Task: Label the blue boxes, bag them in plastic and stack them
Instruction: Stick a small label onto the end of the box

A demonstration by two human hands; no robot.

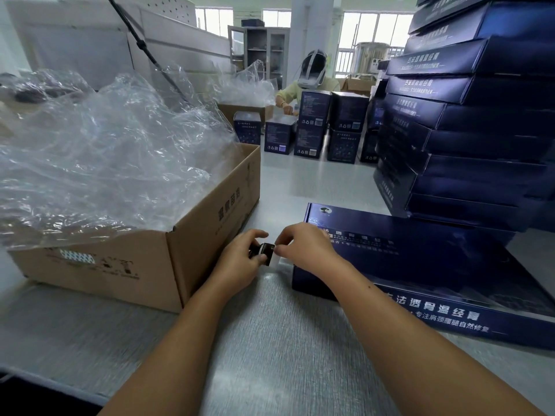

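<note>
labelling step, by the look of it: left hand has its fingers curled round a small dark item with a pale face, and right hand pinches that item's right edge with thumb and forefinger. probably peeling a sticker off a roll, but it's too small to be sure. both hands hover just over the grey surface, between the cardboard carton and the flat blue box, which lies just right of the hands and isn't bagged. next move likely needs the label peeled clean and pressed onto that box, then a bag pulled from the loose clear plastic heaped in the carton. the stack of blue boxes stands behind it, at right. the box's front reads "法透骨温经膏", first character hidden by the arm, with "专注肩颈腰腿自然修复" under it. carton print is chinese and blurred, unreadable.
</note>
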